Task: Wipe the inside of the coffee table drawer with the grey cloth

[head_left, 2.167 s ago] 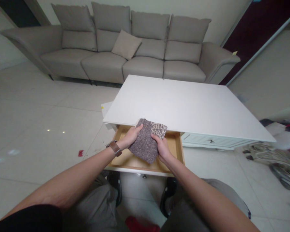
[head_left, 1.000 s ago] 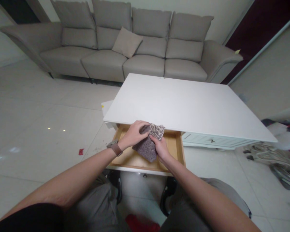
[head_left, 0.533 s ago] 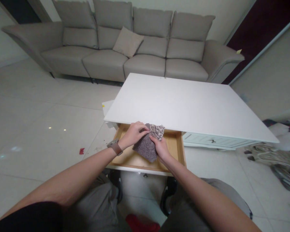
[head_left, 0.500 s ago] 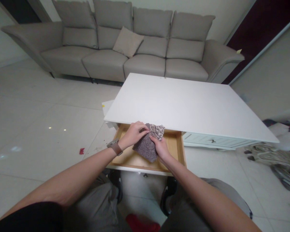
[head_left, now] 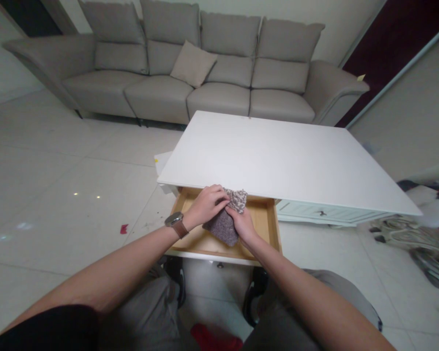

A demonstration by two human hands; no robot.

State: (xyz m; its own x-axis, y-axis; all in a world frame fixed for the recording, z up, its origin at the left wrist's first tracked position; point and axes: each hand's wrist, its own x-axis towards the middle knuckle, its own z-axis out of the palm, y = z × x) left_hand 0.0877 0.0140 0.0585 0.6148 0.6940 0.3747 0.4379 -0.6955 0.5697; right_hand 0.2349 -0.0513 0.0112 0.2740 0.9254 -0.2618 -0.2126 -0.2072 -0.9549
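Both hands hold a fuzzy purple-grey cloth [head_left: 222, 228] with a lighter patterned part at its upper right. My left hand [head_left: 209, 203] is closed at the cloth's upper edge, its fingertips pinching near the patterned fold. On the cloth's right side, my right hand [head_left: 243, 225] grips with the thumb on top; its other fingers are hidden beneath. The cloth hangs over a pulled-out wooden drawer [head_left: 269, 226] of a white coffee table [head_left: 278, 156]. A watch with a brown strap [head_left: 179, 225] is on my left wrist.
Beyond the table stands a grey sofa [head_left: 219, 100] with a beige cushion [head_left: 193, 63]. A shut drawer with a knob [head_left: 322, 213] is to the right. Coiled hoses or cables [head_left: 406, 234] lie on the right floor. A red scrap [head_left: 123, 229] lies at left, red fabric [head_left: 215, 339] between my feet.
My left hand has shifted slightly right along the cloth, covering more of its upper edge, and the left wrist has turned a little. My right hand keeps its grip.
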